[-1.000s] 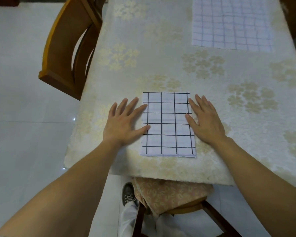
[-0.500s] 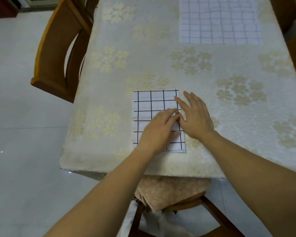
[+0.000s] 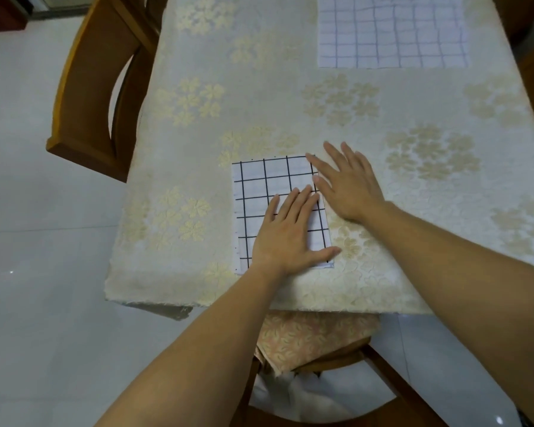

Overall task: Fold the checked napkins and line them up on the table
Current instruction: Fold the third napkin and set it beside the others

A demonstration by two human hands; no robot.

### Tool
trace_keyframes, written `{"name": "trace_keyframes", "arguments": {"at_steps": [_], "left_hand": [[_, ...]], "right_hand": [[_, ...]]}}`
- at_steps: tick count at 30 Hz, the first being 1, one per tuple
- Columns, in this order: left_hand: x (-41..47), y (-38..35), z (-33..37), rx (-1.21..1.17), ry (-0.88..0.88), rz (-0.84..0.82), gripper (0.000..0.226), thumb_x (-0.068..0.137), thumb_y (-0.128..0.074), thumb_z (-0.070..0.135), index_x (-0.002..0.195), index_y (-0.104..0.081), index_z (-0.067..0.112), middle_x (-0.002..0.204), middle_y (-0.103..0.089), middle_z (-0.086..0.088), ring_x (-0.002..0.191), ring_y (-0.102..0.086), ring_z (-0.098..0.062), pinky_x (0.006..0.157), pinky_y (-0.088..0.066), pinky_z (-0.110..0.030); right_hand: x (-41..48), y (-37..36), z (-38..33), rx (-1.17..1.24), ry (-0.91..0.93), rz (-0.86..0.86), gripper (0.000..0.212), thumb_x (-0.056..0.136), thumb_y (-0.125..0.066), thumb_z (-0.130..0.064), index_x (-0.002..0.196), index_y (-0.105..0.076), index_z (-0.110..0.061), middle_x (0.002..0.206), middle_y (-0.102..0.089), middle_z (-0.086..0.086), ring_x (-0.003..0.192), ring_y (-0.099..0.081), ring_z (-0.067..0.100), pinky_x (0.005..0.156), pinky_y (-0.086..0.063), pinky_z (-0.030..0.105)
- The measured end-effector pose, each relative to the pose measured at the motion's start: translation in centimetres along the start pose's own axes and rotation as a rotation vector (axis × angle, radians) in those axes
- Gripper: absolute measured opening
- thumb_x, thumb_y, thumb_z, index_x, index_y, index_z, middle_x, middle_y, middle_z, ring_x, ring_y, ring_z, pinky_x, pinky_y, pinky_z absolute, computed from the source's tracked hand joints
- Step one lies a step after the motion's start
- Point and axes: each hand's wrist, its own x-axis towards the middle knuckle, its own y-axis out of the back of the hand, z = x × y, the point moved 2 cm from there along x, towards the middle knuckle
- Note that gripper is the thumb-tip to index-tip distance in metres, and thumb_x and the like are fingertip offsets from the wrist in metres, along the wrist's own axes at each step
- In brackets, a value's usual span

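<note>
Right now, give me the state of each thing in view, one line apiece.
black-checked napkin: folded, lying flat near the front edge of the table.
left hand: fingers straight, pressing flat on that napkin.
right hand: flat, fingers spread, at the napkin's right edge.
blue-checked napkin: spread flat at the far side, untouched.
wooden chair: standing at the table's left side.

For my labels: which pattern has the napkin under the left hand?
The napkin is white with a thin black grid, clearest in the head view.
</note>
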Motion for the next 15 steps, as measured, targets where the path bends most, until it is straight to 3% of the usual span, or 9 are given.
{"name": "trace_keyframes", "arguments": {"at_steps": [8, 15], "left_hand": [[0.16, 0.33, 0.24, 0.010, -0.011, -0.068, 0.115, 0.076, -0.025, 0.099, 0.165, 0.003, 0.031, 0.171, 0.018, 0.005, 0.157, 0.021, -0.016, 0.125, 0.013, -0.053], [0.37, 0.63, 0.19, 0.046, -0.027, -0.159, 0.126, 0.065, -0.031, 0.105, 0.161, 0.017, 0.038, 0.168, 0.030, 0.001, 0.154, 0.030, -0.022, 0.122, 0.017, -0.059]], "right_hand": [[0.90, 0.23, 0.17, -0.019, -0.039, 0.009, 0.053, 0.103, -0.004, -0.061, 0.156, 0.002, -0.053, 0.169, 0.004, -0.009, 0.156, 0.007, 0.022, 0.125, 0.001, 0.046], [1.17, 0.01, -0.04, 0.022, -0.075, 0.038, 0.054, 0.104, -0.008, -0.060, 0.156, -0.003, -0.052, 0.169, -0.002, -0.012, 0.156, 0.002, 0.019, 0.125, -0.002, 0.044]]}}
